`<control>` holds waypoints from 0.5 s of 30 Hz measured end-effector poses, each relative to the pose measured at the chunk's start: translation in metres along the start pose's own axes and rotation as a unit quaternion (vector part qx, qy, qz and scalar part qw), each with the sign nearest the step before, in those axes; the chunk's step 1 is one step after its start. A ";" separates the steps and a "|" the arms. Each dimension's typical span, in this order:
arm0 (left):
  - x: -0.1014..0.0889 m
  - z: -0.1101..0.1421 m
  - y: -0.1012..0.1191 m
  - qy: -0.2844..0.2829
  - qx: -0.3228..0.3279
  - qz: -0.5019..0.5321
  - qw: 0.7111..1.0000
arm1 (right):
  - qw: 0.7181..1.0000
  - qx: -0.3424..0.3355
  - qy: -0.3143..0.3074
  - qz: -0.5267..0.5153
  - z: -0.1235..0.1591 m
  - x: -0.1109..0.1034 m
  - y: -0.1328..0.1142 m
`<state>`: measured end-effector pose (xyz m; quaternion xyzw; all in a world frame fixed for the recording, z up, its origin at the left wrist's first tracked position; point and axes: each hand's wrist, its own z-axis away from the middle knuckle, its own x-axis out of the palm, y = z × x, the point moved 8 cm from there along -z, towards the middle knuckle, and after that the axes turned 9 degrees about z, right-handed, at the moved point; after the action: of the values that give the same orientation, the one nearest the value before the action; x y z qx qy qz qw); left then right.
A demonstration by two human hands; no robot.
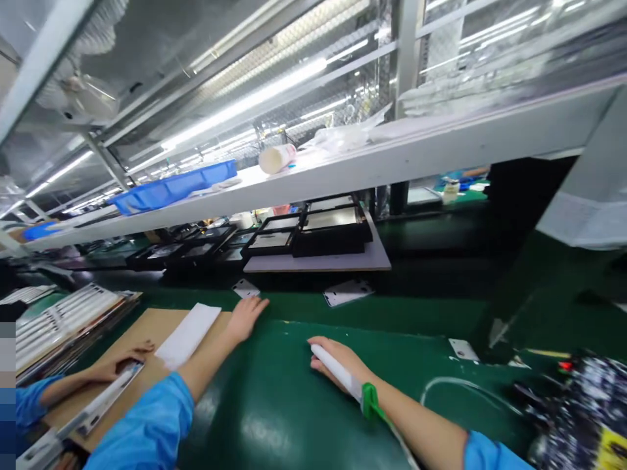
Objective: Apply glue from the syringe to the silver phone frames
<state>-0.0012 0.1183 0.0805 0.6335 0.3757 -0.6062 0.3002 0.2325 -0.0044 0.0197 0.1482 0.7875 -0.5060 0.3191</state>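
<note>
My left hand (245, 318) reaches forward over the green bench (274, 418), its fingers stretched out just below a small light plate with holes (245, 288). I cannot tell whether the fingertips touch that plate. In my right hand (350, 362) is a white rod-shaped tool (336, 367), gripped along its length. A green strap (368, 399) is fastened at the tool's lower end, and a thin cord runs back from there along my forearm. A larger light plate (347, 293) lies farther back, between my two hands.
At left, a co-worker's hand (117, 363) is at a long white part on brown cardboard (147, 326), near a white strip (189, 336). Black trays (330, 238) stand behind under a white shelf (343, 168). At right are another small plate (463, 350) and a dark glossy bundle (582, 405).
</note>
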 end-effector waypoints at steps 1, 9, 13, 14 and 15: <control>-0.004 -0.008 -0.015 -0.005 -0.030 -0.019 0.999 | 1.000 0.004 0.000 -0.001 0.000 -0.001 0.001; -0.003 -0.104 -0.072 -0.107 -0.086 -0.085 0.987 | 0.999 0.035 0.010 -0.022 -0.008 -0.002 0.020; 0.003 -0.139 -0.056 -0.172 -0.047 -0.098 0.979 | 0.997 0.055 0.028 -0.041 -0.009 -0.008 0.027; 0.003 -0.143 -0.048 -0.182 -0.036 -0.099 0.978 | 0.997 0.057 0.032 -0.047 -0.007 -0.011 0.027; 0.002 -0.144 -0.038 -0.186 -0.026 -0.098 0.977 | 0.996 0.059 0.038 -0.054 -0.005 -0.014 0.026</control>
<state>0.0447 0.2596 0.0941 0.4616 0.3895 -0.7299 0.3202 0.2557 0.0134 0.0118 0.1432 0.7750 -0.5616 0.2518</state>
